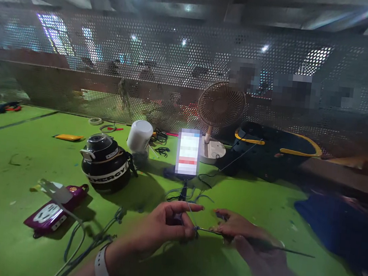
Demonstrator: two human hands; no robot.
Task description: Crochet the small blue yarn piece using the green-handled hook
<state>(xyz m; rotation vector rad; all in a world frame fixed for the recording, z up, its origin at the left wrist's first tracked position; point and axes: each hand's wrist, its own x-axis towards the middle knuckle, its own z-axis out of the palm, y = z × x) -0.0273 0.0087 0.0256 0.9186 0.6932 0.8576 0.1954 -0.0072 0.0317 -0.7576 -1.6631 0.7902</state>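
Note:
My left hand (165, 225) is low in the middle, thumb and fingers pinched on a thin grey cord (206, 231) while the index finger points right. A white band sits on that wrist. My right hand (243, 235) is just to the right, fingers closed on the same cord, which runs on to the right as a thin stiff end (293, 252). More loops of cord (181, 194) lie on the green table (11, 173) just beyond my hands.
A phone on a stand (188, 152), a black jug (106, 165), a white cup (139, 137), a small fan (219, 111), a dark bag with yellow trim (267, 150), blue cloth (338, 222) at right, a purple power strip (54, 210) at left. A perforated metal screen (81, 58) closes the back.

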